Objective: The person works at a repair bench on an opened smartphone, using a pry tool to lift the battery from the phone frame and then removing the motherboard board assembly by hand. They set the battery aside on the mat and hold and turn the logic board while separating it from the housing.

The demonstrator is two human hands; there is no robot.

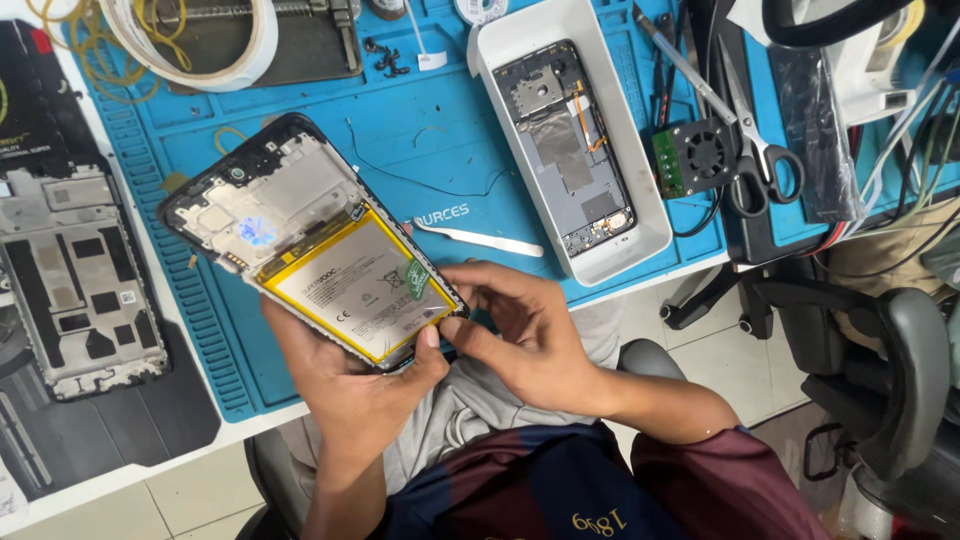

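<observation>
An opened smartphone (290,220) with its back cover off shows a white battery edged in yellow and a grey inner frame. My left hand (350,385) holds it from below at its near end, thumb on the lower edge. My right hand (520,330) pinches the phone's lower right corner with its fingertips, next to a green pull tab on the battery.
A blue work mat (430,140) covers the table. A white tray (610,255) holds another opened phone. Metal tweezers (480,238), scissors (760,150), a small fan module (695,155), a tape roll (200,50) and a phone frame (75,280) lie around. An office chair (880,380) stands at the right.
</observation>
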